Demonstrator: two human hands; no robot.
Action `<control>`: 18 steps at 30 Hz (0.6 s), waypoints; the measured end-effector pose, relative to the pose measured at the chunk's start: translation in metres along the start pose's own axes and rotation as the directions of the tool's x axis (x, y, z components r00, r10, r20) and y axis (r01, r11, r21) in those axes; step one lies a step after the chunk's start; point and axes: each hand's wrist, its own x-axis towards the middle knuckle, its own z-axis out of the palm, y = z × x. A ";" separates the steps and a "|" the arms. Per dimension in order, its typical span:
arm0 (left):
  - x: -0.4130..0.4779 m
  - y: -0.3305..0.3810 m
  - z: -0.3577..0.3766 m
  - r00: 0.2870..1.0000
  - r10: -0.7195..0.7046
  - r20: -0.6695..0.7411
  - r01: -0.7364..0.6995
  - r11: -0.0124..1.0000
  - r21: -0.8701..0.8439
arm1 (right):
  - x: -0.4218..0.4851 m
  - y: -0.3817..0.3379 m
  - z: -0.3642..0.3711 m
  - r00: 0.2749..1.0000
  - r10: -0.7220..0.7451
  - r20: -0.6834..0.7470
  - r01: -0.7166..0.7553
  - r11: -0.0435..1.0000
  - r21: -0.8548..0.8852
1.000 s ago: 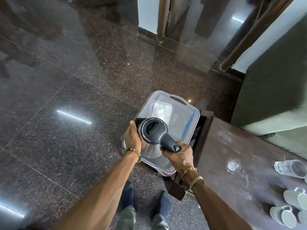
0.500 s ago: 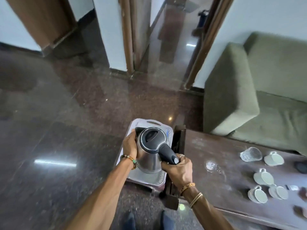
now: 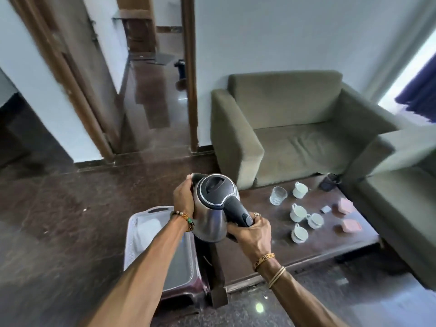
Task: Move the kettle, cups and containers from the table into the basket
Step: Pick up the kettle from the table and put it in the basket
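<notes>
Aloft over left edge of surface: kettle. Handle clenched in right grip; left grip curled round its side. White basket beside edge; cups mid-surface.

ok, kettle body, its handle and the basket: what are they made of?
Kettle body: looks like brushed stainless steel, with a grey metallic sheen and soft reflections. Handle and lid: likely black plastic, mostly matte, showing only faint highlights. Basket: probably white moulded plastic, judging by its thin wall and cut-out grip, though it is blurred here.
</notes>
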 end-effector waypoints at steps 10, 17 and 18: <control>-0.061 -0.051 0.122 0.995 -0.048 0.090 0.039 0.995 0.097 | 0.006 0.067 -0.121 0.989 0.103 -0.106 -0.100 0.995 0.029; -0.107 -0.068 0.203 0.990 -0.111 0.087 0.095 0.981 0.171 | 0.016 0.096 -0.204 0.982 0.114 -0.150 -0.110 0.993 0.032; -0.113 -0.068 0.217 0.989 -0.114 0.098 0.098 0.982 0.161 | 0.018 0.098 -0.217 0.981 0.110 -0.159 -0.108 0.994 0.023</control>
